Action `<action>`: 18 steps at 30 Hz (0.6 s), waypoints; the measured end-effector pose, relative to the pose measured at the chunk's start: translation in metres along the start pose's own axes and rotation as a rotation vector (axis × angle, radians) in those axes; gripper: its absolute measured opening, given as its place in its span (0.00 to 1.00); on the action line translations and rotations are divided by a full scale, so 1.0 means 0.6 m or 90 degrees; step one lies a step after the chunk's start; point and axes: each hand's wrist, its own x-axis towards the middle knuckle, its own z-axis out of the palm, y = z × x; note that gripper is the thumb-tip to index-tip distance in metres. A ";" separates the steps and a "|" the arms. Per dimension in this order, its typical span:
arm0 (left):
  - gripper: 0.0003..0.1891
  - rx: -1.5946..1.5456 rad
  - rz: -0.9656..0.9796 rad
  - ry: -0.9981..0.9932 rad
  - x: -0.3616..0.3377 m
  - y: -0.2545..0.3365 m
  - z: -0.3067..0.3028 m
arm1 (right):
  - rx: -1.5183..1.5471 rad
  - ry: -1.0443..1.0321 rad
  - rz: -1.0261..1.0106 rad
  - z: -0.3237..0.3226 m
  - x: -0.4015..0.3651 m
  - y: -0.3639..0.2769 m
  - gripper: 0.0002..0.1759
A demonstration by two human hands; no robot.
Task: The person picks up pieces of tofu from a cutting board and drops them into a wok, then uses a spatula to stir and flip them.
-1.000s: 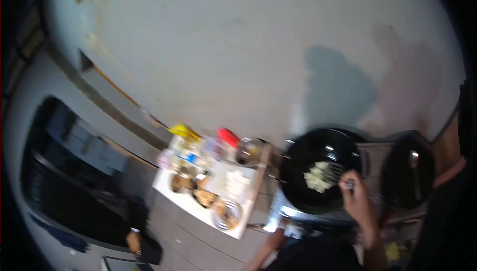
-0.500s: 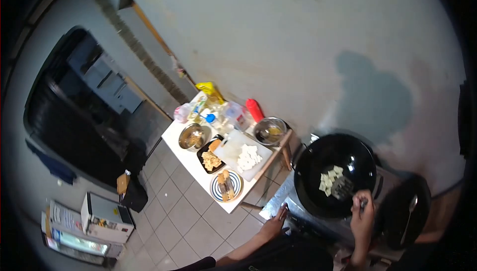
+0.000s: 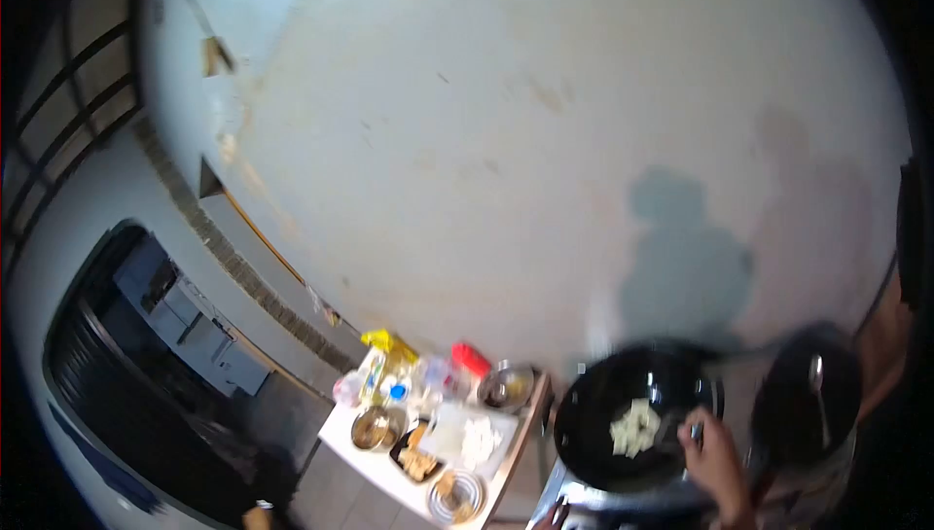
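Observation:
My right hand (image 3: 718, 460) is closed around the handle of a slotted turner (image 3: 671, 427), whose blade is blurred inside a large black wok (image 3: 584, 452). Pale cut cubes (image 3: 634, 427) lie in a small heap at the wok's middle, beside the turner's blade. Only the fingers of my left hand (image 3: 552, 516) show at the bottom edge, stretched out against the front of the metal stove (image 3: 608, 501); the rest of that hand is out of view.
Left of the stove, a white table (image 3: 355, 462) carries a cutting board (image 3: 446, 433) with white pieces, metal bowls (image 3: 377, 429), a black tray (image 3: 418, 460), a striped plate (image 3: 455, 497) and bottles. Right of the wok, a spoon (image 3: 819, 399) lies on a dark round pan (image 3: 790, 408).
My view has tilted up, so the wok and table sit lower and my left hand is mostly cut off. My right hand still grips the turner in the wok.

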 end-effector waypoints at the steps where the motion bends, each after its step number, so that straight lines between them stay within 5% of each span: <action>1: 0.24 0.004 -0.013 -0.023 -0.017 0.004 0.013 | -0.025 0.062 -0.025 0.004 -0.002 -0.036 0.05; 6: 0.21 -0.005 0.067 0.154 0.027 0.053 0.005 | 0.030 0.008 -0.018 -0.003 -0.002 -0.033 0.10; 7: 0.21 -0.130 0.078 0.156 0.050 0.074 -0.016 | 0.023 0.011 -0.024 0.009 0.004 -0.021 0.10; 9: 0.18 -0.193 -0.004 0.200 0.076 0.032 0.010 | 0.027 -0.001 -0.025 0.019 0.012 -0.023 0.09; 11: 0.18 -0.323 -0.084 0.137 0.093 0.058 -0.028 | 0.055 -0.009 -0.030 0.029 0.017 -0.004 0.09; 18: 0.24 -0.146 -0.074 -0.020 0.116 0.028 -0.044 | -0.038 -0.019 -0.046 0.035 0.027 -0.010 0.10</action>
